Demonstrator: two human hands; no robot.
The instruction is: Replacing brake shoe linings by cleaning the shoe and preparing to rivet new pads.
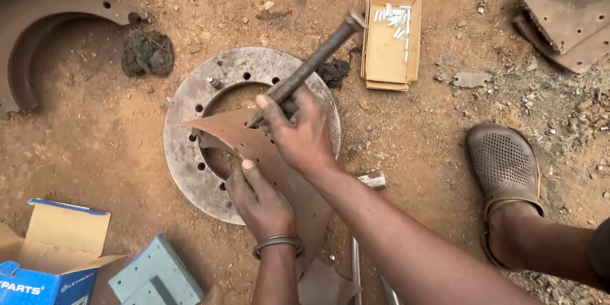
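Bare dirt ground (95,146) carries our steel disc (190,105). Our left hand (260,200) pins the perforated lining (254,143) over it; our right hand (302,133) clasps a punch (305,67) slanting toward two o'clock. Rivets (395,20) wait unused in their cardboard tray.

The metal disc (184,127) is dull grey with rusty brown patches and a ring of dark holes. The curved plate (267,152) on it is reddish brown, dotted with small holes. The rod (311,63) is dark grey. The cardboard tray (387,57) is tan with white pins. The ground (95,121) is orange-brown. The shoe (505,165) is dusty brown, perforated.
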